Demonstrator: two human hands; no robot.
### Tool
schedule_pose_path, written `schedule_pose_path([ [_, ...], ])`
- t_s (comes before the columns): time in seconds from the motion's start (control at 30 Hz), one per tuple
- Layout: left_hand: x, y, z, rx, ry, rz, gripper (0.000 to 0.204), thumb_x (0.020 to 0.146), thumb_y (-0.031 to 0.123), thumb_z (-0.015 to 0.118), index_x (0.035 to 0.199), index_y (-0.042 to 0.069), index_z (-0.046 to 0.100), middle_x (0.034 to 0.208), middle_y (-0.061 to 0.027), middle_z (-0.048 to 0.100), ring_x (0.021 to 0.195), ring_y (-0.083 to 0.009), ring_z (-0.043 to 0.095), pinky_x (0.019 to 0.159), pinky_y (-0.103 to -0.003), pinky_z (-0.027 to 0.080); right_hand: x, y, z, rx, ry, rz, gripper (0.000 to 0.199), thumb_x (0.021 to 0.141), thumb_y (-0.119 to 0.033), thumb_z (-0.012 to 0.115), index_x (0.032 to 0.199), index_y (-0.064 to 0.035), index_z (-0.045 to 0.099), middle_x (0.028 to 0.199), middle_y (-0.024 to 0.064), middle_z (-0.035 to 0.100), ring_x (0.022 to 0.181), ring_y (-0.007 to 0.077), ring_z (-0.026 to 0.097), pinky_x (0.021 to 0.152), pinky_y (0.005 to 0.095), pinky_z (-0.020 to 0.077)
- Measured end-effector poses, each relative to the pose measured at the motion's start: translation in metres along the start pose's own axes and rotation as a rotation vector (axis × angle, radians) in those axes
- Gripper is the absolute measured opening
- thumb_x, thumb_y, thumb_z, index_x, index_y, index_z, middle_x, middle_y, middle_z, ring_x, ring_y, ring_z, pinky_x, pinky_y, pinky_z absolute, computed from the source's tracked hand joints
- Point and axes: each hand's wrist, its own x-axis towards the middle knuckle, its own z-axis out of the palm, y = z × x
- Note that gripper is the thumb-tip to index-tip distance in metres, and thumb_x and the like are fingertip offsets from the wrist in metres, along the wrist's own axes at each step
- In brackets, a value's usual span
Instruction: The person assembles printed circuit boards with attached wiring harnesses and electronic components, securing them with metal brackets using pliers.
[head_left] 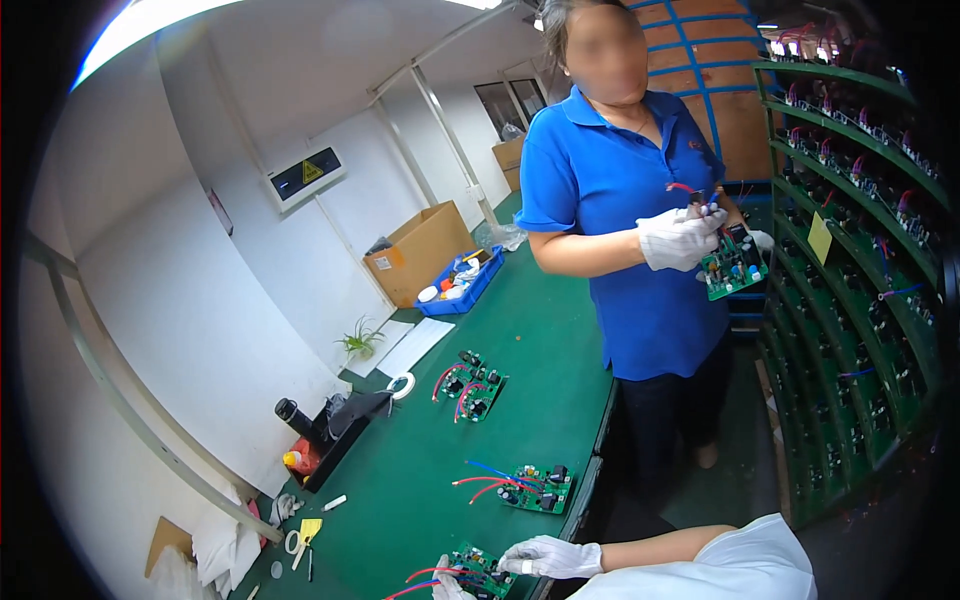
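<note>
At the lower edge, a green circuit board (478,562) with red and blue wires lies between my two white-gloved hands. My left hand (448,582), partly cut off by the frame, closes on the board's left side beside the wires. From the right, my right hand (552,557) reaches in with its fingers closed at the board's right edge. Just beyond them another circuit board (540,490) with red and blue wires rests on the green table (500,340). Farther off on the same table are wired circuit boards (473,388) set close together.
A person in a blue shirt (640,230) stands across, holding a circuit board (735,270) in gloved hands. A green rack (850,230) full of boards stands right. Along the wall are a black tray (340,440), tape roll (401,386), blue basket (470,285) and cardboard box (425,250).
</note>
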Motion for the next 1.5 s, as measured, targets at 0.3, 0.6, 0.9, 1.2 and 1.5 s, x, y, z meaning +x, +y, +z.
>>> schedule_pose_path([
  [0.3, -0.018, 0.024, 0.004, 0.012, -0.036, -0.096, 0.038, 0.100, 0.024, 0.033, 0.125, 0.001, 0.050, 0.103, -0.0081, 0.058, 0.094, -0.0176, 0.052, 0.084, -0.031, 0.043, -0.013, -0.002, -0.007, 0.085, 0.028, 0.187, 0.041, 0.093, -0.039, 0.054, 0.110, -0.0022, 0.061, 0.080, -0.0033, 0.055, 0.067, 0.0057, 0.044, 0.058, 0.0227, 0.0379],
  [0.6, -0.017, 0.050, 0.026, 0.164, -0.039, -0.069, 0.041, 0.100, 0.029, 0.035, 0.117, -0.002, 0.055, 0.097, -0.0086, 0.060, 0.091, -0.0184, 0.054, 0.087, -0.031, 0.041, -0.015, -0.023, -0.042, 0.121, 0.243, 0.299, 0.039, 0.093, -0.036, 0.052, 0.109, -0.0017, 0.062, 0.085, 0.0005, 0.059, 0.069, 0.0079, 0.048, 0.061, 0.0253, 0.0409],
  [0.9, -0.008, 0.020, 0.018, 0.100, -0.028, -0.159, 0.040, 0.099, 0.029, 0.036, 0.113, -0.002, 0.057, 0.104, -0.0141, 0.060, 0.098, -0.0214, 0.054, 0.087, -0.034, 0.041, -0.016, -0.037, -0.087, 0.485, 0.396, 0.132, 0.026, 0.093, -0.027, 0.054, 0.101, -0.0032, 0.061, 0.060, -0.0076, 0.038, 0.048, 0.0018, 0.029, 0.042, 0.0197, 0.0212],
  [1.2, -0.010, 0.012, -0.008, 0.309, -0.129, -0.063, 0.038, 0.099, 0.027, 0.036, 0.115, -0.001, 0.056, 0.109, -0.0186, 0.059, 0.102, -0.0281, 0.055, 0.089, -0.035, 0.042, -0.024, -0.012, -0.045, 0.332, 0.230, 0.305, 0.039, 0.094, -0.040, 0.049, 0.110, -0.0058, 0.058, 0.060, -0.0068, 0.035, 0.050, 0.0043, 0.032, 0.043, 0.0210, 0.0255],
  [1.5, -0.016, 0.009, 0.009, 0.190, 0.110, -0.036, 0.045, 0.094, 0.028, 0.052, 0.125, -0.004, 0.047, 0.124, -0.0165, 0.053, 0.113, -0.0253, 0.050, 0.098, -0.034, 0.038, -0.014, 0.043, -0.025, 0.180, 0.021, 0.286, 0.058, 0.091, -0.053, 0.048, 0.119, -0.0028, 0.056, 0.065, -0.0034, 0.039, 0.055, 0.0063, 0.033, 0.050, 0.0234, 0.0285],
])
